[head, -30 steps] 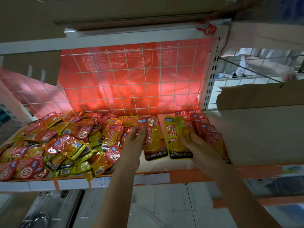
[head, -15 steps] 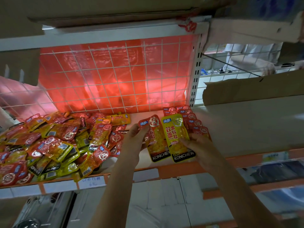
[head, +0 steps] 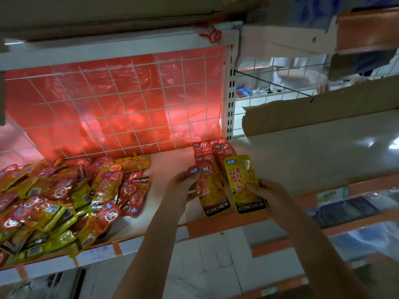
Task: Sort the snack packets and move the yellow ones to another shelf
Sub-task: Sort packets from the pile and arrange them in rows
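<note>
I take this for a shop or its stockroom, judging by the fittings. My hands are at a metal retail shelf (head: 172,167) with an orange front rail (head: 216,225) carrying paper price labels (head: 95,254) below my left forearm. Behind the hands stands a white wire-grid back panel (head: 121,108) with red plastic sheeting (head: 64,100) hung behind it, and a slotted upright (head: 231,100) of the sort that takes adjustable brackets. To the left of my left hand lies a heap of identical branded snack packets (head: 64,197). Flattened cardboard (head: 313,113) sits beyond my right hand, more shelving below it.
</note>
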A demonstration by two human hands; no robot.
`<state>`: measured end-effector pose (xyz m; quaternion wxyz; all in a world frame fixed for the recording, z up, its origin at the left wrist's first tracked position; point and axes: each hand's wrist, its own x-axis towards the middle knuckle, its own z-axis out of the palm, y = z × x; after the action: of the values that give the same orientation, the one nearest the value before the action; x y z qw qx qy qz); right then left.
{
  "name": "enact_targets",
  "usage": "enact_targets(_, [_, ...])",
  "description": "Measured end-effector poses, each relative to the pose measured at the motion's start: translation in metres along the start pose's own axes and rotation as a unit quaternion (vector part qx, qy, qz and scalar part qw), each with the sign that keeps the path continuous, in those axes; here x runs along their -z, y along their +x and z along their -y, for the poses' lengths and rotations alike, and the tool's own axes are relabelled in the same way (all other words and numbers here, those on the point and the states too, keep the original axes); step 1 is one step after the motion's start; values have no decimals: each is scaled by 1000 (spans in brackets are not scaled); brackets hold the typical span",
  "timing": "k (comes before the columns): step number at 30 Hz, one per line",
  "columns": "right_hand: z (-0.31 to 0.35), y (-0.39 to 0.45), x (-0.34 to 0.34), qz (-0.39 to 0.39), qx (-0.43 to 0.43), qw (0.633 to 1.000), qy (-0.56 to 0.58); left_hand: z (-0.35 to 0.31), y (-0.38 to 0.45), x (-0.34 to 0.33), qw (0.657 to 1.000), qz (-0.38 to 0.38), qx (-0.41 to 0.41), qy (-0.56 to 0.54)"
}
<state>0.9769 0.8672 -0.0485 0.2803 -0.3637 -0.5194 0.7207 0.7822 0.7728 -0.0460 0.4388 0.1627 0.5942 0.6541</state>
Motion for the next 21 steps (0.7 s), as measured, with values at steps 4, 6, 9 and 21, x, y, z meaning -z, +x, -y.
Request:
enact_targets(4, [2,3,20,-50,12,998,-28,3,19,-6,999,10,12,47])
enact_targets(6, [1,7,27,-68,19,996,-44,3,26,-9,997,14,9,76])
enact_targets(9, [0,10,31,-80,16,996,-47,3,34,-14,994,6,-4,108])
enact_targets(21, [-1,22,37,-78,-2,995,-65,-2,66,-8,971,-61,-48,224])
